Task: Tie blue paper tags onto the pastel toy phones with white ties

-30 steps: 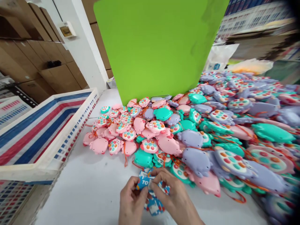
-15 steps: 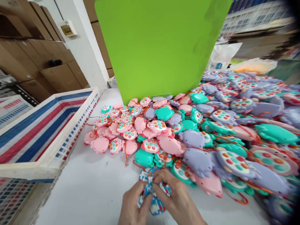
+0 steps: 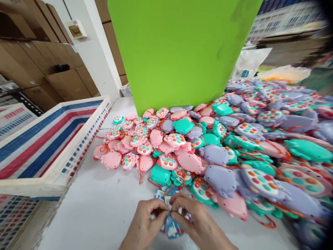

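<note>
My left hand (image 3: 148, 220) and my right hand (image 3: 195, 217) meet low in the middle of the head view, thumbs and index fingers pinched tip to tip. Between the fingertips is a small blue-and-white printed card (image 3: 169, 219), mostly hidden by the fingers. Around and under the hands lie several more blue, white and red printed cards (image 3: 173, 232) on the white tabletop (image 3: 99, 211). Just beyond them are animal-shaped plastic toys with coloured buttons and orange cords: a teal one (image 3: 160, 175), a pink one (image 3: 231, 201) and a purple one (image 3: 221, 178).
A large heap of the same toys (image 3: 262, 130) spreads over the right side. Behind stands a green board (image 3: 179, 52). At the left is a white plastic crate (image 3: 58, 177) with a striped lining. Cardboard boxes (image 3: 69, 83) are stacked farther back.
My left hand has shifted slightly, and its fingertips now touch those of the right hand in a pinch. The toys stay in place; the view has moved a little.
</note>
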`<state>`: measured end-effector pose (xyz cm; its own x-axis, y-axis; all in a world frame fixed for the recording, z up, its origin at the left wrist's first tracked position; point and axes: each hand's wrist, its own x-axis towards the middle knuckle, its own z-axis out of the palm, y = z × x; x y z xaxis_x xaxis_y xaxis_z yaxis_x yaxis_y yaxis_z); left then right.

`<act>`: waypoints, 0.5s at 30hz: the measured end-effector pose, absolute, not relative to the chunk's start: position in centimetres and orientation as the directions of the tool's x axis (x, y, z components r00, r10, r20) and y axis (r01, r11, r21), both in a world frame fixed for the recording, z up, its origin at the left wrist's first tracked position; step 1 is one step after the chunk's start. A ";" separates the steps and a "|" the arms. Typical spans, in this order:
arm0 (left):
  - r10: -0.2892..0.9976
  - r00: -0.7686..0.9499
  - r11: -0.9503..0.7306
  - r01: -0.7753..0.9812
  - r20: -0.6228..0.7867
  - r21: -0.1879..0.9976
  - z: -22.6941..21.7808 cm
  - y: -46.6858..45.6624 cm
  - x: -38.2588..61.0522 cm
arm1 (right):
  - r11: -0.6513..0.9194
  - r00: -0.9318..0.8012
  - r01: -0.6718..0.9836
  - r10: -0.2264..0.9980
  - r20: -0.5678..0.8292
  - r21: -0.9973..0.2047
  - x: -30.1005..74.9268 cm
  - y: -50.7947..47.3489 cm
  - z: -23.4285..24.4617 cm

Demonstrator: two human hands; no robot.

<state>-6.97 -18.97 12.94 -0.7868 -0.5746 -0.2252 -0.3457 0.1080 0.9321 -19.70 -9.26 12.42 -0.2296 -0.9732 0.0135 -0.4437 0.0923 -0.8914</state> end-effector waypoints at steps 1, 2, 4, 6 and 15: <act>-0.593 -0.778 0.151 -0.359 -0.206 0.921 12.9 -18.9 -7.0 | 0.087 -0.248 -0.450 -0.968 0.030 -0.889 -19.7 -9.2 12.3; -0.616 -0.765 0.182 -0.370 -0.188 0.911 12.9 -18.8 -6.9 | 0.084 -0.267 -0.457 -0.962 0.047 -0.886 -19.6 -9.2 12.2; -0.650 -0.738 0.190 -0.388 -0.181 0.902 12.7 -18.6 -6.9 | 0.100 -0.294 -0.443 -0.955 0.039 -0.891 -19.5 -9.1 11.8; -0.653 -0.731 0.155 -0.385 -0.197 0.910 12.5 -18.4 -6.9 | 0.145 -0.301 -0.374 -0.953 -0.028 -0.916 -19.4 -9.0 11.3; -0.549 -0.813 0.079 -0.280 -0.192 0.957 11.9 -18.4 -6.8 | 0.113 -0.221 -0.451 -0.975 -0.011 -0.885 -19.4 -9.5 11.8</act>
